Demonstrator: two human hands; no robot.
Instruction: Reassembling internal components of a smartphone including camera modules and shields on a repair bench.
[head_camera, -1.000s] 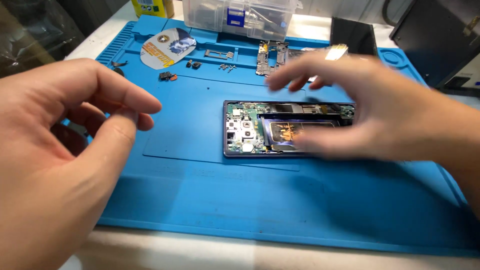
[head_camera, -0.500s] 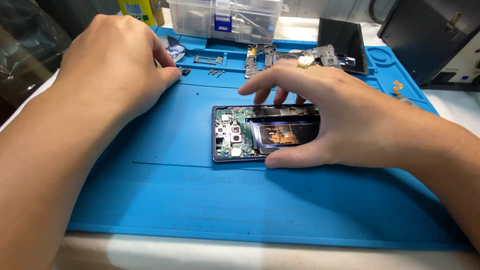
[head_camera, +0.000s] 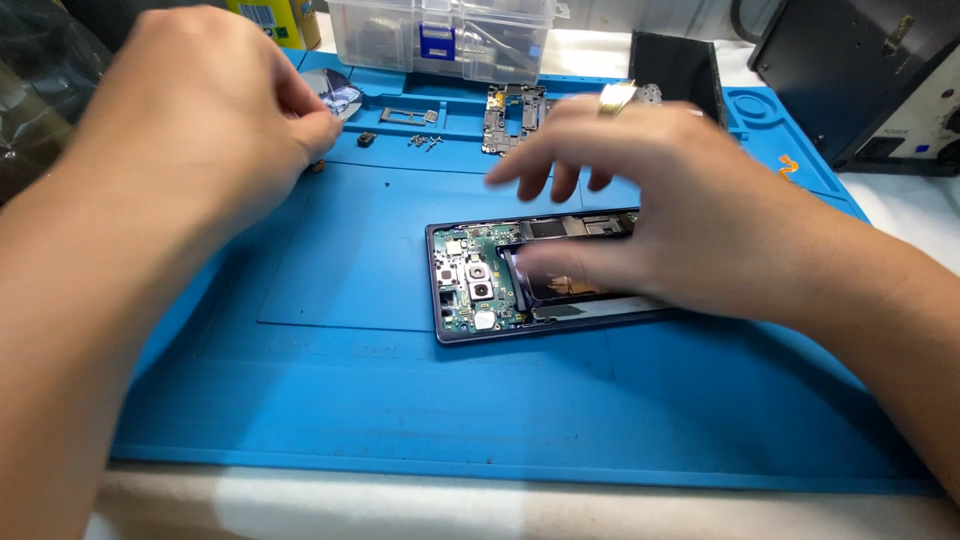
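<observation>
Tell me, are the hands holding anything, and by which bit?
The right hand steadies the opened phone, thumb lying on its middle; it is not lifted. The left hand reaches among small parts at the blue mat's far edge; whether it pinches one cannot be told.

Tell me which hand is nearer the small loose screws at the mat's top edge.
Left. The left hand hovers just left of the screws; the right hand lies farther right, over the opened phone.

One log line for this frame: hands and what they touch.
left hand: reaching at small parts on mat | right hand: thumb resting on opened phone
</observation>
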